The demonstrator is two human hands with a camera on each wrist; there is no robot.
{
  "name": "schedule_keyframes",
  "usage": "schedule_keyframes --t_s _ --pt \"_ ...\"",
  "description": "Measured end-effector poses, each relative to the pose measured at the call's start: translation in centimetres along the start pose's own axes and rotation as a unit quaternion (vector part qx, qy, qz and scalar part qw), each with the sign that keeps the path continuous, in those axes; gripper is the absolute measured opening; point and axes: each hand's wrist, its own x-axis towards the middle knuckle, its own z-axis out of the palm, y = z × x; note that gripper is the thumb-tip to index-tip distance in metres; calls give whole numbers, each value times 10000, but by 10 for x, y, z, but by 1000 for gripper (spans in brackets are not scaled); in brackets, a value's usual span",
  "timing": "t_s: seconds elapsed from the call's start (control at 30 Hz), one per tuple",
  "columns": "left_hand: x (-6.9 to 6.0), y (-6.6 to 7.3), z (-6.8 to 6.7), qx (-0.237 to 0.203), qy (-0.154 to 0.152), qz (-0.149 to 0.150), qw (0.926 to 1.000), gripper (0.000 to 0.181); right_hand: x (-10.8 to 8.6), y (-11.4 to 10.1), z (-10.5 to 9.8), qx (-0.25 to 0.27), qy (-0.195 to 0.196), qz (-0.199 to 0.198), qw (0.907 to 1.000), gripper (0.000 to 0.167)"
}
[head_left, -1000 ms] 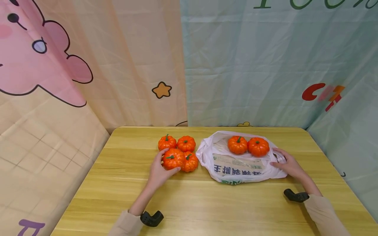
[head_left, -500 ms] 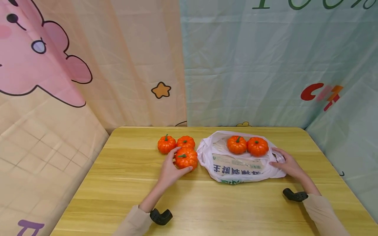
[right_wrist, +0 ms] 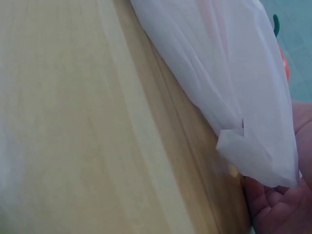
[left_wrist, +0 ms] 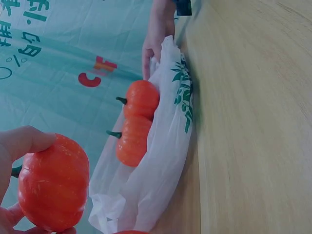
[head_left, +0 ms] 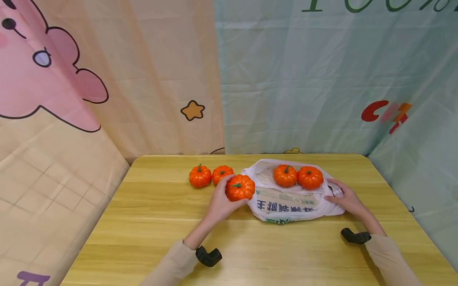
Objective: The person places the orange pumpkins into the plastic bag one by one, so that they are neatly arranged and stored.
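My left hand [head_left: 221,203] grips a small orange pumpkin [head_left: 241,188] with a green stem, held at the left rim of a white plastic bag [head_left: 290,217]. In the left wrist view, thumb and fingers wrap this pumpkin [left_wrist: 54,185]. The bag lies with its mouth spread, and two pumpkins [head_left: 285,176] sit side by side in it. My right hand [head_left: 346,199] holds the bag's right edge. In the right wrist view, the white plastic [right_wrist: 263,151] covers part of that hand [right_wrist: 280,209]. An orange sliver [left_wrist: 131,232] shows at the left wrist view's bottom edge.
Two more pumpkins, one on the left [head_left: 200,176] and one partly behind my left hand [head_left: 222,173], stand on the wooden table [head_left: 272,254]. Printed curtains [head_left: 286,87] hang behind the table and along both sides.
My left hand has taken the front pumpkin off the group and carried it right, up to the bag's left rim. My right hand stays at the bag's edge.
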Motion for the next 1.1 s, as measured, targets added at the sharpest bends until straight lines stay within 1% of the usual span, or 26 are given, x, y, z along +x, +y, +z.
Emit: schedule_keyframes --t_s 0.13,0.3,0.5,0.77,0.83,0.97,1.1 --pt "6 4 13 -12 -83 40 10000 80 1 -1 -1 16 -5 36 10000 72" --pt "13 7 29 -83 -178 112 9997 80 3 -1 -1 39 -8 -29 10000 72" --pt "20 11 47 -136 -317 95 9994 79 2 -1 -1 46 -14 -26 10000 71" --pt "33 14 64 69 -193 268 9994 77 2 0 -1 85 9 -57 9999 71" --pt "36 14 67 227 -137 300 9992 77 2 0 -1 59 25 -58 10000 71" --pt "44 15 73 628 87 322 9975 76 2 1 0 30 29 -22 10000 72" --pt "53 15 78 836 256 374 9955 78 2 1 0 97 36 11 9999 72"
